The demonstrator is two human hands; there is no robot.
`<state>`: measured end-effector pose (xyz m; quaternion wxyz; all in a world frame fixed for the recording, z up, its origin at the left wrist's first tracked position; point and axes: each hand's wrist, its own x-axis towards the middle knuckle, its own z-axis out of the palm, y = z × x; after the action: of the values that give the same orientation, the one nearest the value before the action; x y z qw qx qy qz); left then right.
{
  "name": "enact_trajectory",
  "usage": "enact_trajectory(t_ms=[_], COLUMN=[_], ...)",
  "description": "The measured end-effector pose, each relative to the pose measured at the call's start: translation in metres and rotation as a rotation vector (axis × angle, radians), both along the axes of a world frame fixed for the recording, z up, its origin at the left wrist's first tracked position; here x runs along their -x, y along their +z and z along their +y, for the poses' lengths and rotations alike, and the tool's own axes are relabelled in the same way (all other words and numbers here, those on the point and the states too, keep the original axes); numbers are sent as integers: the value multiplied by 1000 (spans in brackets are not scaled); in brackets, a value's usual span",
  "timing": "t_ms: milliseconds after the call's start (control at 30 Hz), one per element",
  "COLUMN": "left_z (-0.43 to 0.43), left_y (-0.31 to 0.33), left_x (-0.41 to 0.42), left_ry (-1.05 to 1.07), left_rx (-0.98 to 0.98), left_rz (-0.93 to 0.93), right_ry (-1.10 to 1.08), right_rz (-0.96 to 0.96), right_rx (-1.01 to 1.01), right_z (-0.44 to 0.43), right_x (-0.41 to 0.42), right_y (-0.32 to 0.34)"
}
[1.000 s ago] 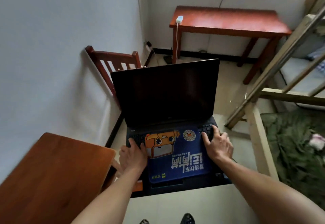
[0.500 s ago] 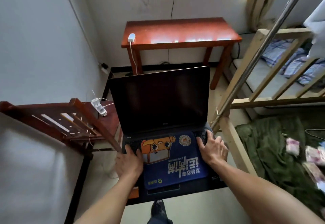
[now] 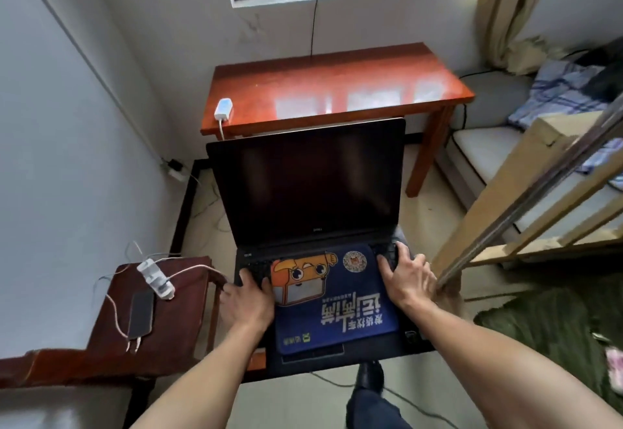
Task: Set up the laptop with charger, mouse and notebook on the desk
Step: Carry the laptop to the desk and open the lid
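Note:
I carry an open black laptop (image 3: 310, 189) with a dark screen, held level in front of me above the floor. A blue pad with a cartoon print (image 3: 332, 300) lies on its keyboard. My left hand (image 3: 249, 297) grips the left side of the laptop's base, fingers on the keys. My right hand (image 3: 404, 277) grips the right side the same way. An orange edge (image 3: 258, 359) shows under the laptop's near left corner. Ahead stands the red-brown desk (image 3: 337, 91), with a white charger (image 3: 223, 110) at its front left corner, cable hanging down.
A dark wooden chair (image 3: 182, 320) at my left bears a phone (image 3: 141, 312), a white adapter (image 3: 155, 278) and cables. A wooden bed frame (image 3: 499, 223) and metal pole (image 3: 526, 199) stand close on my right. A power strip (image 3: 173, 169) lies by the left wall.
I have moved toward the desk with the laptop; the desk looks nearer and more centred, and the chair has slid down to my left. Both hands keep the same hold.

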<state>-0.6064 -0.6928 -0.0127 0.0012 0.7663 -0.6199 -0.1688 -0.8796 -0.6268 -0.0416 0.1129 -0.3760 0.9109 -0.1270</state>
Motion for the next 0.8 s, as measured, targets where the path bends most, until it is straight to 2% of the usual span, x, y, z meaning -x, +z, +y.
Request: enact_trajectory(t_ms=[400,800], left_z=[-193,-451], left_y=[16,10], left_x=[95,132], left_ry=[122,101], left_rx=[3,0], left_rz=[49,116], right_ry=[117,53], right_rz=[6,27], right_rx=[-1,31], right_z=[-226,-471], right_x=[105,144], right_y=[22,25])
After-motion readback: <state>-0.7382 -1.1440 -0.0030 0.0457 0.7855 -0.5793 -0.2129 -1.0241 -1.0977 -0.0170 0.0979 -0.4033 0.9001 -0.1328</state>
